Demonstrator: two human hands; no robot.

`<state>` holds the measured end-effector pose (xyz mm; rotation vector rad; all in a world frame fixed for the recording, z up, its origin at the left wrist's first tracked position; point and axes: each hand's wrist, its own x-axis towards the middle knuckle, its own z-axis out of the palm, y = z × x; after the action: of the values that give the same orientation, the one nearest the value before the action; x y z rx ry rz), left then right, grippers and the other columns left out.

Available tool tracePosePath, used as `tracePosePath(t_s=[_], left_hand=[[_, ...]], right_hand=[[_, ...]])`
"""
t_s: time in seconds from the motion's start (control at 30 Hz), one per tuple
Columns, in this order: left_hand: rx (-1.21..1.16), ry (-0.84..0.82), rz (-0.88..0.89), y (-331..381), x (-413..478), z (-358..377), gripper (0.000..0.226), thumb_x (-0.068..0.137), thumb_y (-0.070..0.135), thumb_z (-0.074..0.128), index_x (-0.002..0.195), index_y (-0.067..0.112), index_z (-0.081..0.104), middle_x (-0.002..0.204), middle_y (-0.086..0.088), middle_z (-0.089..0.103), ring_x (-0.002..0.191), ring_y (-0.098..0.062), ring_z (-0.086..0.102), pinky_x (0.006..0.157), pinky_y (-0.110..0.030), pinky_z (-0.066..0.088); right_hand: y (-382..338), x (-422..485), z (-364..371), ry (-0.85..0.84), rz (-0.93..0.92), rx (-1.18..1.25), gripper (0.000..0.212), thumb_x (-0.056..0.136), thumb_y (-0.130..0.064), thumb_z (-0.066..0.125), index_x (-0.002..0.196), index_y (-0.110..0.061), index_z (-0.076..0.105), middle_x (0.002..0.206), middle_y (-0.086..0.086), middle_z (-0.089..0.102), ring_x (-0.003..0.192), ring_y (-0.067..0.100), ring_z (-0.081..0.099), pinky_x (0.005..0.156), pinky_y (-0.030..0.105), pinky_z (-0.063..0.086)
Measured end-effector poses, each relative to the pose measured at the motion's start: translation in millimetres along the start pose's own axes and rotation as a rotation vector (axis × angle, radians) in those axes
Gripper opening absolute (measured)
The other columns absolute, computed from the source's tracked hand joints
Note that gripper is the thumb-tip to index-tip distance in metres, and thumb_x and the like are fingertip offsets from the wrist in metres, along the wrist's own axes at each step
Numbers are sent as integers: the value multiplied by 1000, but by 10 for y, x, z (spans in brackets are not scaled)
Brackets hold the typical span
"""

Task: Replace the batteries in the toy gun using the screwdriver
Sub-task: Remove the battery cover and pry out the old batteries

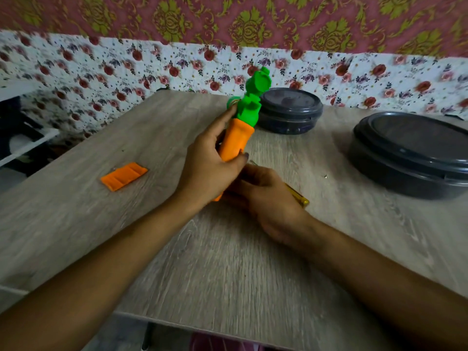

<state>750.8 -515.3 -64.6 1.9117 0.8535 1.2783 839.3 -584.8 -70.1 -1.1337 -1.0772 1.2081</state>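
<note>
Left hand (207,171) grip: fingers and thumb wrapped round the orange body of the toy gun (235,140), clamped on it. The toy is held over the middle of the desk (228,262). Its long axis runs from the orange butt nearest the person up and away to the green muzzle end.

Right hand (268,201) grip: fingers curled at the butt end, just below the left hand and touching it. It cannot be determined whether they hold the toy, the tool or nothing.

The screwdriver (300,197) passes under the right palm, its yellow handle protruding to the right.

An orange cover plate (124,176), probably the battery door, lies flat on the desk well to the left, on the left hand's side. The compartment itself is hidden.

Both forearms converge from the near edge, and the right wrist is low on the desk.
</note>
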Motion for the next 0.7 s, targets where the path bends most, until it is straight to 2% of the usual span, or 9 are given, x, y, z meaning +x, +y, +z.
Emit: tracePosePath(t_s=[0.1,0.23,0.3,0.4,0.47,0.53,0.6,0.7], left_hand=[[-28,-4,-5,15,2,12,80,67,17,65,141,25,36,102,7,63,75,-7,58,72,-20,50],[-68,36,-22,16,13,-26,79,70,11,67,141,24,36,105,24,58,88,-3,60,82,-23,51],[-81,47,-36,15,9,-33,78,74,3,68,142,23,36,105,27,56,87,-1,60,81,-20,51],[-101,55,-58,11,8,-37,77,76,-1,67,142,24,35,108,15,60,83,-4,61,75,-19,52],[-116,65,-68,8,13,-36,78,76,-1,67,142,25,35,108,9,62,84,-9,61,75,-21,53],[-137,77,-76,8,16,-37,78,77,-1,67,142,26,35,104,11,62,86,-13,62,76,-26,53],[-166,95,-89,-4,20,-42,77,77,-2,65,142,25,34,98,12,62,83,-14,60,74,-26,54],[-227,127,-113,-23,18,-44,78,73,4,62,144,24,34,93,4,63,78,-13,59,70,-23,54]], right_hand=[[18,10,-6,50,-3,37,24,87,0,50,109,7,59,112,28,62,106,38,60,94,45,49],[25,17,5,72,9,46,23,89,2,47,108,6,59,111,26,63,104,35,62,86,34,53],[15,11,9,81,27,75,23,91,1,45,106,6,60,110,27,64,104,36,62,86,35,53],[17,2,8,79,-4,46,20,88,-3,52,103,6,62,106,27,65,100,36,63,89,40,52],[15,-4,8,98,-11,28,23,86,-2,55,106,7,61,107,28,65,99,36,63,86,35,53],[19,-4,2,113,-26,15,25,84,-1,56,107,7,61,106,27,65,99,35,64,85,34,53],[21,-4,-2,132,-50,-11,23,85,0,55,107,5,62,104,25,67,93,29,66,84,32,54],[29,-2,-10,178,-83,-85,20,86,-2,55,103,0,65,100,19,69,85,19,66,79,26,54]])
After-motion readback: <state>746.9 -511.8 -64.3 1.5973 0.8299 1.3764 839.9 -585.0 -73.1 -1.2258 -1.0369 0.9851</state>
